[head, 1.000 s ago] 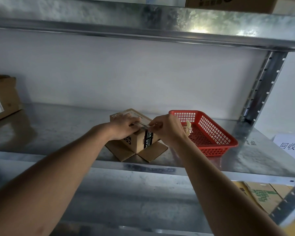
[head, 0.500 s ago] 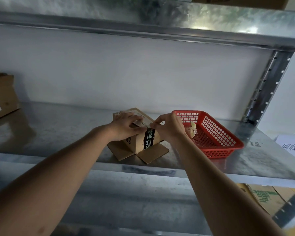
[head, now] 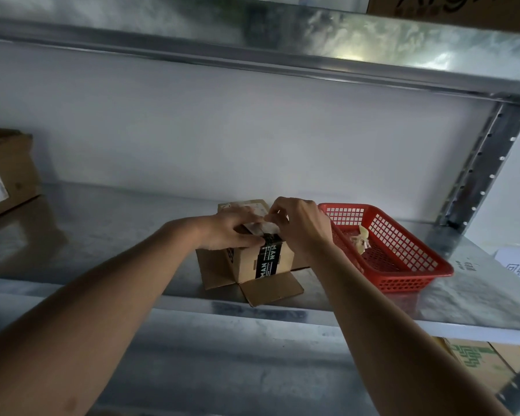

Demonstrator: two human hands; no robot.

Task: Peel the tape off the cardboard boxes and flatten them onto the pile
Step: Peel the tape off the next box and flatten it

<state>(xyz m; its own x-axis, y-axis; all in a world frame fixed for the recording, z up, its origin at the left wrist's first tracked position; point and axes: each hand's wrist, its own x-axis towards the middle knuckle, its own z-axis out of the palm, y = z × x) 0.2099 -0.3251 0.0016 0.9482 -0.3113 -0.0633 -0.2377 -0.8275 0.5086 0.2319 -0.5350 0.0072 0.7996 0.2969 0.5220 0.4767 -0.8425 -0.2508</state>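
A small brown cardboard box (head: 243,265) stands on the metal shelf (head: 102,235), its bottom flaps splayed out flat around it. A strip of black printed tape (head: 267,261) runs down its front face and over the top. My left hand (head: 233,231) lies on the box's top left, fingers pressing down beside the tape. My right hand (head: 300,225) is at the top right, its fingertips pinching the lifted end of the tape near the top edge.
A red plastic basket (head: 415,267) sits just right of the box with a crumpled wad of peeled tape (head: 360,239) inside. Another cardboard box (head: 3,175) stands at the far left. Flattened cardboard (head: 475,363) lies on the level below, right. An upright shelf post (head: 481,166) rises behind the basket.
My right hand has shifted up onto the box top and taken the tape end between its fingertips. The left hand stays pressed on the box.
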